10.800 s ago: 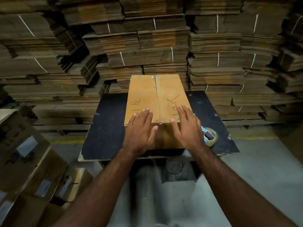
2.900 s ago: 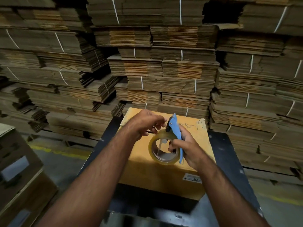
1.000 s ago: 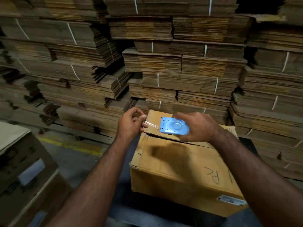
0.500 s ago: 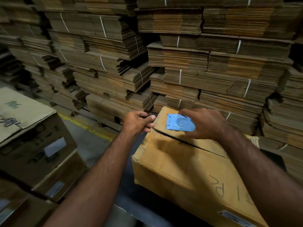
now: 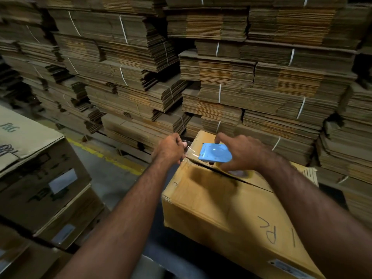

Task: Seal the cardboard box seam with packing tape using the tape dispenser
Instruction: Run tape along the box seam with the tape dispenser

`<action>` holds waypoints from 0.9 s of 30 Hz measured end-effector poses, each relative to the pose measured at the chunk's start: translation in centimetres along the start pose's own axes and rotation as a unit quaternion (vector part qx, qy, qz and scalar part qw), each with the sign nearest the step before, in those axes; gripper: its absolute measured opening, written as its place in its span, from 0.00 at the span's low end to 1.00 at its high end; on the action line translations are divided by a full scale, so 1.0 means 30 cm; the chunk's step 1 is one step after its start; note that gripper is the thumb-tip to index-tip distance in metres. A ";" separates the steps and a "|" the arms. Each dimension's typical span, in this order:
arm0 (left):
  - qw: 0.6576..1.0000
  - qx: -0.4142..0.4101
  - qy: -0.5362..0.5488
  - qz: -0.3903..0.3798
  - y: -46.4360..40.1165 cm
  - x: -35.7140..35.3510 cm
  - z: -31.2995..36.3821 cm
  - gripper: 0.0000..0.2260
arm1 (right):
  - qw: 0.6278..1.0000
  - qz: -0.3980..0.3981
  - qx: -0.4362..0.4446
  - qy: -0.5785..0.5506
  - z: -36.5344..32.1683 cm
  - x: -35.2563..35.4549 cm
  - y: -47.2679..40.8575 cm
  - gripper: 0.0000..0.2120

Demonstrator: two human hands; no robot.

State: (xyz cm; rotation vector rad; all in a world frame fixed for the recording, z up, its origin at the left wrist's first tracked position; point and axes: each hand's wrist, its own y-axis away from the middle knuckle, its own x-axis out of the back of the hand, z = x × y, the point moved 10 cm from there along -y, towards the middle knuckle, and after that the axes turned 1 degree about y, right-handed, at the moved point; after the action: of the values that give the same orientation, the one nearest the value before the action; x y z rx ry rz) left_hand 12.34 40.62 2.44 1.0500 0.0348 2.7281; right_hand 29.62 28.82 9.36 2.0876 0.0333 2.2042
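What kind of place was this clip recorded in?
Most likely a packaging warehouse or box storeroom. Strapped bundles of flat cardboard are stacked high along the back, more boxes sit on the left, and a yellow floor line marks the concrete. The hands are taping a box with a dispenser.

Under both hands lies a cardboard box [image 5: 211, 200] of matt, yellow-brown paperboard, its skin faintly creased near the corner and marked with dark ink. The tape dispenser [image 5: 215, 155] in the right hand [image 5: 239, 153] is smooth blue plastic with a soft sheen. Between it and the left hand [image 5: 171, 148] stretches clear, glossy packing tape [image 5: 190, 151]. Beyond the hands rise bundles of flattened cardboard [image 5: 251, 77], dull with rough corrugated edges, bound by thin white straps.
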 end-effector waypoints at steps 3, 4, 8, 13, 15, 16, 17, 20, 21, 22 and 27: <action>0.999 0.025 0.013 -0.020 -0.035 -0.043 -0.044 0.11 | 0.999 -0.029 -0.014 0.020 -0.026 -0.022 -0.028 0.29; 0.998 0.035 0.042 -0.020 -0.045 -0.054 -0.062 0.11 | 0.999 -0.034 -0.017 0.023 -0.031 -0.029 -0.037 0.29; 0.995 0.060 0.074 -0.002 -0.080 -0.073 -0.128 0.11 | 0.998 -0.054 -0.023 0.015 -0.038 -0.065 -0.076 0.29; 0.995 0.066 0.075 0.006 -0.107 -0.091 -0.192 0.10 | 0.996 -0.075 -0.024 0.029 -0.063 -0.081 -0.117 0.29; 0.995 0.064 0.077 0.000 -0.117 -0.108 -0.213 0.10 | 0.995 -0.089 -0.022 0.031 -0.071 -0.101 -0.142 0.30; 0.995 0.064 0.075 -0.006 -0.120 -0.125 -0.226 0.10 | 0.995 -0.097 -0.023 0.033 -0.073 -0.113 -0.152 0.31; 0.995 0.066 0.079 -0.015 -0.118 -0.144 -0.236 0.10 | 0.994 -0.102 -0.024 0.037 -0.074 -0.123 -0.162 0.31; 0.984 0.087 0.145 -0.057 -0.108 -0.211 -0.268 0.09 | 0.993 -0.105 -0.024 0.054 -0.089 -0.140 -0.189 0.29; 0.979 0.102 0.163 -0.070 -0.099 -0.223 -0.280 0.08 | 0.992 -0.108 -0.022 0.058 -0.097 -0.147 -0.197 0.29; 0.979 0.111 0.151 -0.085 -0.095 -0.236 -0.301 0.08 | 0.992 -0.112 -0.021 0.063 -0.106 -0.151 -0.202 0.29; 0.974 0.136 0.158 -0.086 -0.043 -0.263 -0.406 0.05 | 0.990 -0.119 -0.019 0.068 -0.115 -0.152 -0.206 0.29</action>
State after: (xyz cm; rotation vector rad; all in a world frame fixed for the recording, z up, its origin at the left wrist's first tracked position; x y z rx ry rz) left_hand 10.18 40.90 -11.97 0.6236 0.5365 2.7499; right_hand 26.81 34.73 4.09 1.8044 0.2379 2.1785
